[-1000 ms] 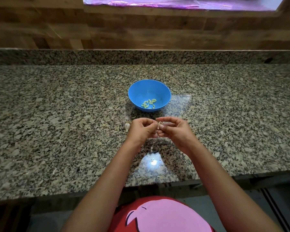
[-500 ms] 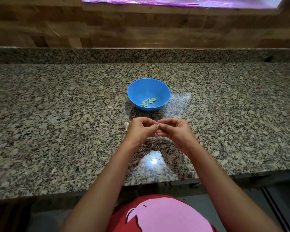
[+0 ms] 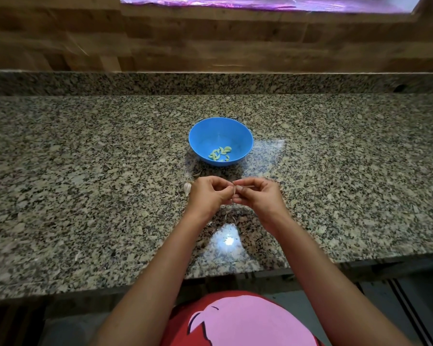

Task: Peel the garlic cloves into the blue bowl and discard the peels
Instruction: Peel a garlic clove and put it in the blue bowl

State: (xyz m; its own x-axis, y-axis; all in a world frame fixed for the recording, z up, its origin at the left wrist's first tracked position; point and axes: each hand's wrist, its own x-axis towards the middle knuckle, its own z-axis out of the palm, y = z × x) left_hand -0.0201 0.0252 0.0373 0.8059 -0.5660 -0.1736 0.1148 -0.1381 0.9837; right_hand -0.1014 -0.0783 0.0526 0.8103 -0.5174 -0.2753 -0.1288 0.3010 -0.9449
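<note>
A blue bowl stands on the granite counter and holds several pale peeled cloves. Just in front of it my left hand and my right hand meet, fingertips pinching one small garlic clove between them; the clove is mostly hidden by the fingers. A thin strip of peel sticks out to the right of my right fingertips. An unpeeled clove lies on the counter beside my left hand. Loose peels lie on the counter under my hands.
The granite counter runs the full width, with a low granite upstand and a wooden wall behind. Its front edge is close to my body. A bright light reflection sits on the stone below my hands.
Both hands stay together in front of the bowl, working the clove; the fingers have shifted slightly and a strip of peel now sticks out on the right.
</note>
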